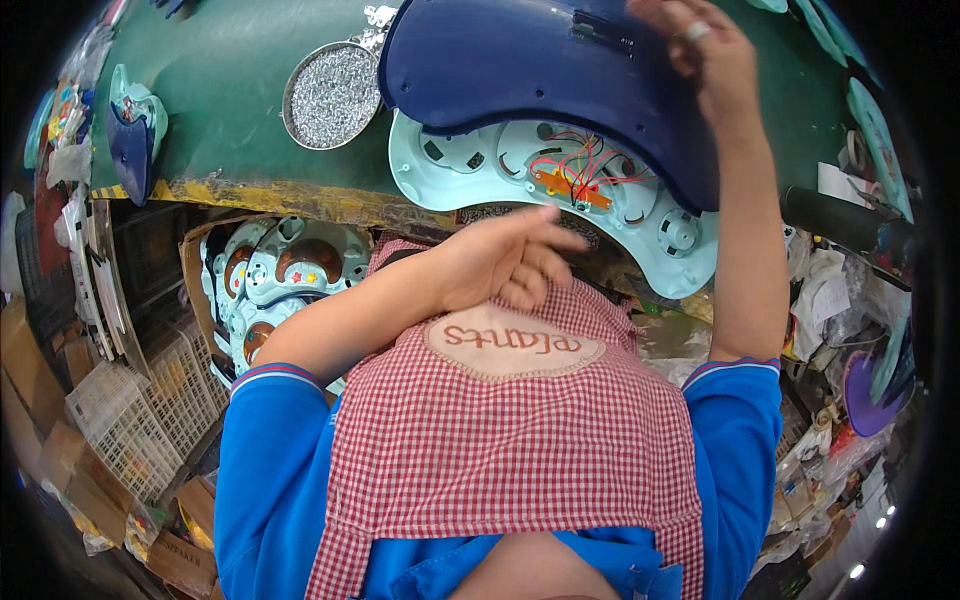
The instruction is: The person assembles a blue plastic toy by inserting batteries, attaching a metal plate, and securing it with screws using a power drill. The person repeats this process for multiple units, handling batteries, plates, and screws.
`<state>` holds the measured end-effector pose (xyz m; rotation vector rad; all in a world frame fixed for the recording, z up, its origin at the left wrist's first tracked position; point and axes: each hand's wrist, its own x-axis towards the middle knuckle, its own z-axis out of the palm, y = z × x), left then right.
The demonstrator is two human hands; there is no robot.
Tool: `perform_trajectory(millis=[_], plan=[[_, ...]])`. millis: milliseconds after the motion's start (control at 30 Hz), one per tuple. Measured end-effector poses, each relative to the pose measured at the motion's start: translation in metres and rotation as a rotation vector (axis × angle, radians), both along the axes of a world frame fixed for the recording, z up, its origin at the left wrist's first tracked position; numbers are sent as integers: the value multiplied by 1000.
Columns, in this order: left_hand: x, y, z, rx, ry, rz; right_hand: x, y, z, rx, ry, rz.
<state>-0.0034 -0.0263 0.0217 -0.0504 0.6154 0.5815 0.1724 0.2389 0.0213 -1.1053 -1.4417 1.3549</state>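
Observation:
A curved dark blue plastic cover (480,65) lies over the far part of a light blue plastic shell (440,175) at the table's front edge. Red and dark wires and an orange circuit board (570,188) show inside the shell's uncovered near side. My left hand (515,262) hovers before the shell, close to my apron, its fingers loosely bent and apart with nothing visible in them. Over the cover's right side is my right hand (708,50), fingers bent and blurred; whether they grip anything cannot be made out.
A round tray of small silvery screws (335,97) stands left of the cover on the green table (240,90). Another blue and light blue part (135,135) is farther left. Below, a carton holds several light blue shells (300,265). A dark cylindrical tool (840,215) sits at right.

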Motion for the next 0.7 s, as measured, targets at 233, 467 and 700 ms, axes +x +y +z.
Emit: perform_trajectory(millis=[233, 467, 700], plan=[[-78, 84, 16, 1483, 1923, 367, 116, 69, -46, 14, -883, -246], [-84, 79, 22, 774, 1599, 434, 103, -31, -2, 127, -434, -180], [-77, 45, -19, 841, 1716, 439, 93, -106, -2, 471, -860, -252]])
